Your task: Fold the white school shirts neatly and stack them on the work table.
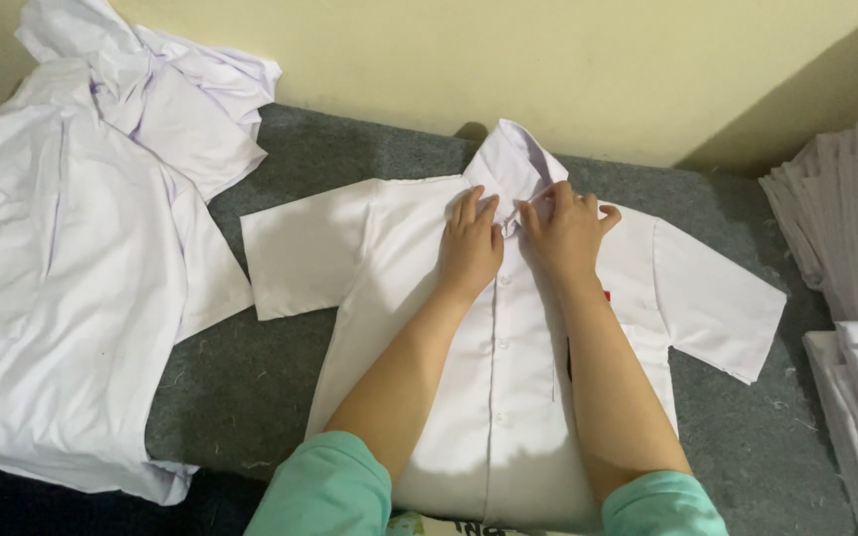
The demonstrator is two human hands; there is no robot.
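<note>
A white short-sleeved shirt [508, 397] lies flat, front up, on a grey felt surface [250, 377], collar toward the wall and sleeves spread. My left hand [470, 246] rests palm down on the chest just left of the button row, below the collar [510, 159]. My right hand [565, 230] sits beside it, fingers pinching the fabric at the top of the placket near the collar. Both forearms lie over the shirt front, with mint green sleeves at the elbows.
A heap of loose white shirts [71, 248] covers the left side of the surface. Stacks of folded white shirts [851, 228] stand at the right edge. A pale yellow wall [508, 60] runs along the back.
</note>
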